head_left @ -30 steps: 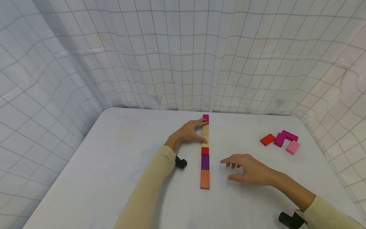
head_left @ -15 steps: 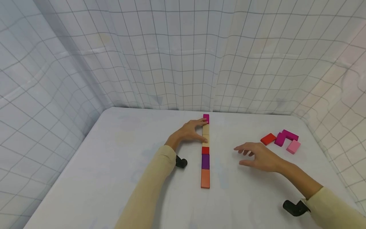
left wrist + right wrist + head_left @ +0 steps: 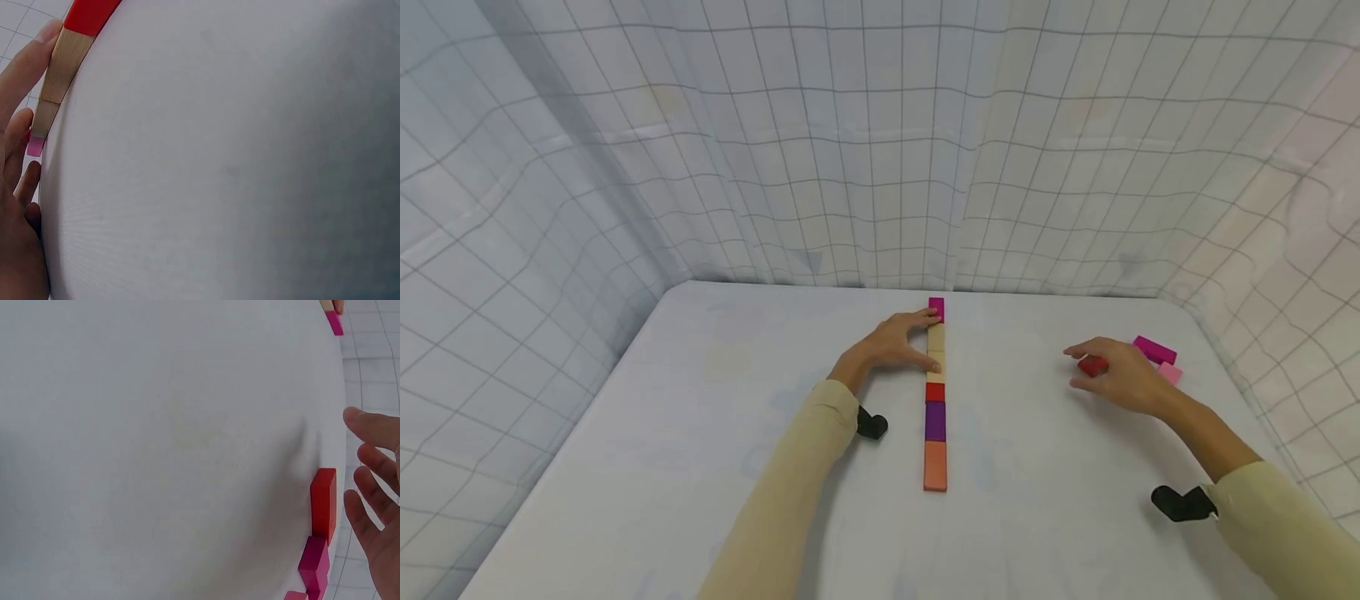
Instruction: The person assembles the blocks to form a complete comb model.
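A straight row of blocks lies lengthwise on the white table: a magenta block [image 3: 936, 302] at the far end, two tan wooden blocks [image 3: 936, 337], a red block [image 3: 935, 392], a purple block [image 3: 935, 422] and an orange block [image 3: 935, 467] nearest me. My left hand [image 3: 889, 343] rests at the row's left side, fingertips at the magenta block and thumb at the nearer tan one. Spread fingers and thumb of my right hand [image 3: 1122, 377] hover over a loose red block [image 3: 323, 503], with nothing gripped. In the head view that hand partly covers this block.
Beside the loose red block, partly behind my right hand, are a magenta block [image 3: 314, 564], another magenta block [image 3: 1154, 350] and a pink block [image 3: 1169, 372]. White grid-patterned curtains [image 3: 880, 167] enclose the table at the back and sides.
My right hand has moved away from the row, to the right and farther back, and is now over the loose red block. The left hand keeps its place at the row.
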A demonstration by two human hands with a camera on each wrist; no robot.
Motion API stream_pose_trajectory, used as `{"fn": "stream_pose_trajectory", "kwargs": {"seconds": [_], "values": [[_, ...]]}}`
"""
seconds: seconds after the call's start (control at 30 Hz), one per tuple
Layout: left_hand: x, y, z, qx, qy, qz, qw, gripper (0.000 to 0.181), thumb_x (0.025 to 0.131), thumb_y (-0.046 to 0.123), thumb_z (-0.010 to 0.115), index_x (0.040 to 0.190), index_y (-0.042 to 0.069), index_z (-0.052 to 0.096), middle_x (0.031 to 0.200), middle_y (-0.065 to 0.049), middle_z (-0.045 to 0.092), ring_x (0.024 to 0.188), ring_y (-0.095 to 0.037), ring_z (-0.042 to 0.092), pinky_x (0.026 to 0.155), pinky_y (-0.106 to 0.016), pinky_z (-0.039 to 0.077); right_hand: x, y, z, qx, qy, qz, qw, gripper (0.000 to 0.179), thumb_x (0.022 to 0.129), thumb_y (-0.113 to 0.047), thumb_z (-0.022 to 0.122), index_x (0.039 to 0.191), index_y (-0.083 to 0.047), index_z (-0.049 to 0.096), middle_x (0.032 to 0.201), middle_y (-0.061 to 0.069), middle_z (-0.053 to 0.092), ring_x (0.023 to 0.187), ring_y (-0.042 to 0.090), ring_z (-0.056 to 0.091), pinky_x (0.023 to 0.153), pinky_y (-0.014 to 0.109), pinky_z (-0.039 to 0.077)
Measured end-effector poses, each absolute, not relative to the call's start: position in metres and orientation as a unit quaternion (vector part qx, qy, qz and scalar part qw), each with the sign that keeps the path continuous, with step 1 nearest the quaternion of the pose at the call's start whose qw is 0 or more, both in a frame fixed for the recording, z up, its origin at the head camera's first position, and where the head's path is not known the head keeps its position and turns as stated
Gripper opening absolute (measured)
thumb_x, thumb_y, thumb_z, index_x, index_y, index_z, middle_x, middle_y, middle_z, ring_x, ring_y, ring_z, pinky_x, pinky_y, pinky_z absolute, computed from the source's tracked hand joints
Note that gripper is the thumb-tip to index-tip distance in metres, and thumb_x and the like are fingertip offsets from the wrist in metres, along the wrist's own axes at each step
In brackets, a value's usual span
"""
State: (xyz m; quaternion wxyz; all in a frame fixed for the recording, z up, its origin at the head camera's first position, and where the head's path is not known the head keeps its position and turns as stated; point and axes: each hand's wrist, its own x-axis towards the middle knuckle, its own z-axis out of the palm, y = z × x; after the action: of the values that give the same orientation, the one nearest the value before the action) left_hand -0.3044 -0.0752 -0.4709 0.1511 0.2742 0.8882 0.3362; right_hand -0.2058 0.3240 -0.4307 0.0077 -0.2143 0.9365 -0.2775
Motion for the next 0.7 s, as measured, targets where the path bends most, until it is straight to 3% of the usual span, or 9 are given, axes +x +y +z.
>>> {"fn": "stream_pose_trajectory", "kwargs": {"seconds": [0.1,0.33,0.7], "values": [[-0.304,-0.074,-0.472,0.27,0.889,0.337,0.151,0.092,0.081,0.047,0.087,0.159,0.026,0.044,0.167,0.007,0.03,0.154,-0.021,0.021,0.122,-0.053,0.02,-0.211,0.333,-0.43,-0.209,0.941,-0.266,0.012,0.041,0.092,-0.006,0.078,0.13,0.001,0.067,0.126,0.023,0.065,0.115,0.042,0.058,0.093,0.06,0.052],[-0.304,-0.077,-0.473,0.26,0.891,0.34,0.149,0.091,0.08,0.047,0.087,0.159,0.027,0.045,0.167,0.008,0.031,0.154,-0.021,0.022,0.122,-0.055,0.021,-0.223,0.351,-0.439,-0.207,0.946,-0.25,0.015,0.042,0.091,0.005,0.072,0.132,0.006,0.064,0.131,0.031,0.06,0.117,0.048,0.055,0.096,0.064,0.05],[-0.305,-0.074,-0.474,0.267,0.893,0.331,0.146,0.092,0.081,0.049,0.086,0.159,0.027,0.044,0.167,0.009,0.029,0.155,-0.021,0.02,0.122,-0.054,0.019,-0.23,0.359,-0.445,-0.192,0.957,-0.214,0.034,0.038,0.09,0.002,0.075,0.127,0.01,0.065,0.125,0.034,0.059,0.114,0.051,0.055,0.096,0.067,0.049]]}}
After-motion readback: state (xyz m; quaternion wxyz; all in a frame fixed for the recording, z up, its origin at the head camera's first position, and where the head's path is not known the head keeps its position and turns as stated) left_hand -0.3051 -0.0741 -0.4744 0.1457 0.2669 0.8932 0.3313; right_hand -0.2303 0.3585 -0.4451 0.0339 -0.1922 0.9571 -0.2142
